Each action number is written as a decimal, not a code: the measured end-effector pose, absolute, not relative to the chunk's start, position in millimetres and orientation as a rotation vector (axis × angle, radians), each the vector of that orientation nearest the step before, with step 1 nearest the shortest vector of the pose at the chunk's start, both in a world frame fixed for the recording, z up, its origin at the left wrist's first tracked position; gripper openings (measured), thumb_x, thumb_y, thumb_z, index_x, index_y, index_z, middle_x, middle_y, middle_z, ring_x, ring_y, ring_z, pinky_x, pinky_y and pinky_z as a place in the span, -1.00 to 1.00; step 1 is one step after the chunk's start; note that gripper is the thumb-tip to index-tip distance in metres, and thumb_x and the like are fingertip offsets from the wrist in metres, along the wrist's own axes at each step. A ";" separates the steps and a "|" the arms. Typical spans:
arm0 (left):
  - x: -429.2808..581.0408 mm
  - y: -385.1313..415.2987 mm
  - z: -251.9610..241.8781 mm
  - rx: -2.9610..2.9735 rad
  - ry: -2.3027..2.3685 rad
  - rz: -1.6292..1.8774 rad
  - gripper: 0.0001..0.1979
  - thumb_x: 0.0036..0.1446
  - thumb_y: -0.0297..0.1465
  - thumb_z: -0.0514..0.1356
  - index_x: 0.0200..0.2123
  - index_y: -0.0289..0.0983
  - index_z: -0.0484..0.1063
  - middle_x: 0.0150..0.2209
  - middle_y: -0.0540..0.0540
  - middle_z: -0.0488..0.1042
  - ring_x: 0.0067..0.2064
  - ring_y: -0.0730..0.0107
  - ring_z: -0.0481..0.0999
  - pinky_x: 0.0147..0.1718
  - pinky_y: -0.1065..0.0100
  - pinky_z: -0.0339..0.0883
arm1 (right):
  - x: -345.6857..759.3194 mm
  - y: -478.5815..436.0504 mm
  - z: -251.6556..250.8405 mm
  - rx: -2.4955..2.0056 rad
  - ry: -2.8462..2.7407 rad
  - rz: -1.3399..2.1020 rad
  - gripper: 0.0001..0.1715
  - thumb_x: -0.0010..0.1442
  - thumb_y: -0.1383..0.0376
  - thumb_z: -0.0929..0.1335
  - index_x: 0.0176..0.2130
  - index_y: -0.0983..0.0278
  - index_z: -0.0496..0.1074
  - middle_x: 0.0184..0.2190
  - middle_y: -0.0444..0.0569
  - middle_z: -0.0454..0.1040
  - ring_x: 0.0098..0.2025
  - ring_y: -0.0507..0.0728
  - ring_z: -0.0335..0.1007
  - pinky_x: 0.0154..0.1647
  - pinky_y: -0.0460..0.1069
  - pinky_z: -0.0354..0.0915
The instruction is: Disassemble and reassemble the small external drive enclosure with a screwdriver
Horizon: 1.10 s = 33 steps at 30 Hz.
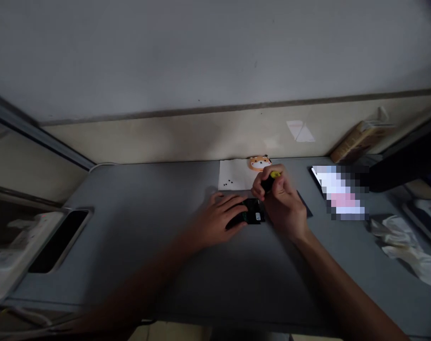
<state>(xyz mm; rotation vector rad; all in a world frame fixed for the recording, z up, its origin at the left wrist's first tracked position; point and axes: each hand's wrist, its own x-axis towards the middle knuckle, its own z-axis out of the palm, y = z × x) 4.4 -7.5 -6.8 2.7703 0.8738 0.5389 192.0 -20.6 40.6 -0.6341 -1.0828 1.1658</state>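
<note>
Head cam view, pretty dim desk shot. Left hand [215, 220] is draped over a small black electronic device [251, 213], fingers together on top of it, though I can't tell if they're actually clamping or just resting. The device sits on a gray desk [137, 199], right between both hands, with its long axis running roughly left to right and a small white label [258, 216] showing just past the left fingertips. Right hand [281, 201] has its fingers wrapped tight around a black-and-yellow screwdriver [272, 180]. The handle tilts up, but the fist hides the shaft and tip, so I can't tell exactly where it points.

Just beyond the right fingers are a white sheet of paper [234, 174] with tiny black screws [229, 182] on it and an orange animal-face figure [260, 163]. A dark flat pad [304, 206] pokes out beside those fingers. Well right of them are a phone with a pixelated screen [338, 192] and a crumpled plastic bag [400, 241]. Well left of the left fingers is a white power strip [16, 241].
</note>
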 end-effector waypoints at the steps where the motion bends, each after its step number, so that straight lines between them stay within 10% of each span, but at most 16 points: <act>1: 4.6 -7.5 -6.4 2.769 0.872 0.543 -0.67 0.46 -0.20 0.05 0.14 -0.16 0.45 0.26 -0.16 0.46 0.29 0.12 0.40 0.28 -0.03 0.15 | 192.3 -20.7 41.0 -0.638 -1.087 1.165 -0.72 0.39 0.02 0.31 -0.25 0.15 0.33 -0.49 -0.17 0.21 -0.46 0.05 0.07 -0.39 0.01 0.08; 33: 6.6 -9.2 -3.1 2.734 0.945 0.579 -0.66 0.49 -0.25 -0.01 0.12 -0.16 0.48 0.23 -0.17 0.49 0.27 0.15 0.44 0.29 -0.03 0.16 | 190.1 -20.2 41.7 -0.663 -1.051 1.082 -0.70 0.36 0.00 0.32 -0.27 0.15 0.33 -0.49 -0.17 0.22 -0.48 0.05 0.12 -0.38 0.00 0.15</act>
